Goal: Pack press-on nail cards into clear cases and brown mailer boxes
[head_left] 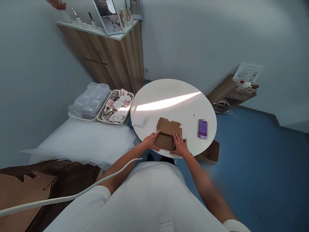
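Note:
A small brown cardboard mailer box (166, 125) lies on the round white table (166, 88) near its front edge, its lid flap raised away from me and its shallow tray facing up. My left hand (152, 141) grips the tray's left side, thumb along the edge near the lid fold. On the right side, my right hand (180, 145) holds the wall, with its fingers over the rim. The inside of the tray looks bare. Left of the box lies a small white, partly see-through packet (138, 120). A purple item (202, 129), blurred out, rests at the table's right.
Left of the table stand a basket of printed cards (116, 109) and a tray of clear plastic boxes (90, 100), behind stacked translucent sheets (89, 138). An open carton (211, 153) sits on the floor at right. A white cable (96, 183) crosses my left arm.

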### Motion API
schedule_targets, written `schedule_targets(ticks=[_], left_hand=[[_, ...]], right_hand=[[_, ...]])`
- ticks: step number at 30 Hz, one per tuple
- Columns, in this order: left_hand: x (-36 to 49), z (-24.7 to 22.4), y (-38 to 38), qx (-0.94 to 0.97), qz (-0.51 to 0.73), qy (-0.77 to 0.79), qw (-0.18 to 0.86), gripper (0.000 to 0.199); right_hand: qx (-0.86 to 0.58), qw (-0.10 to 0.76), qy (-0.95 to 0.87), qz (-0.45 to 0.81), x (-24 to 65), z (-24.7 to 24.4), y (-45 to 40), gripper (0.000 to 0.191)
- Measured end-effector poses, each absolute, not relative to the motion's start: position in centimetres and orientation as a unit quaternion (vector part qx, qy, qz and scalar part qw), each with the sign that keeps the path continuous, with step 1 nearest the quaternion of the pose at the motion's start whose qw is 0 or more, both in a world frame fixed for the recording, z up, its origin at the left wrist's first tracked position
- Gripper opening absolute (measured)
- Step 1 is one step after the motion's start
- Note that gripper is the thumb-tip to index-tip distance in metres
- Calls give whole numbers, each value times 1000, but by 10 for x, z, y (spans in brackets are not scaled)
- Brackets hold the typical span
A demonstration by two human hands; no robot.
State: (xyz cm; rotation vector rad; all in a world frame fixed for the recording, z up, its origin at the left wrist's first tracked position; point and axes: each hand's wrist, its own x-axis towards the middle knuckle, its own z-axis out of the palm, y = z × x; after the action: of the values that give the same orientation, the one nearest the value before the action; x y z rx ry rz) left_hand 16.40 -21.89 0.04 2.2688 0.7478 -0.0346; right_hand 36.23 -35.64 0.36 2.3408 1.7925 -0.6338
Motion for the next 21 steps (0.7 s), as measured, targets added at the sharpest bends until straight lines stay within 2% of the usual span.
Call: schedule_targets(ticks=[4,7,10,13,17,21], left_hand=[[171,-1,-212,887,-47,287,359,122],[173,-2,-210,887,-53,289,356,123],[173,-3,-211,884,-57,294,358,123],[174,-3,-211,880,-58,303,360,124],[177,-3,-212,879,-69,310,355,124],[178,-4,-212,878,-69,308,361,124]], right_hand=[[760,-9,607,-231,368,8,-360,114],[783,-148,555,-239,377,9,-371,107],[829,-308,365,-292,384,5,-386,102],[799,-414,173,-400,383,-2,-397,92],[756,-460,85,-457,374,-5,-398,72],[763,-443,116,-456,364,0,-386,56]])
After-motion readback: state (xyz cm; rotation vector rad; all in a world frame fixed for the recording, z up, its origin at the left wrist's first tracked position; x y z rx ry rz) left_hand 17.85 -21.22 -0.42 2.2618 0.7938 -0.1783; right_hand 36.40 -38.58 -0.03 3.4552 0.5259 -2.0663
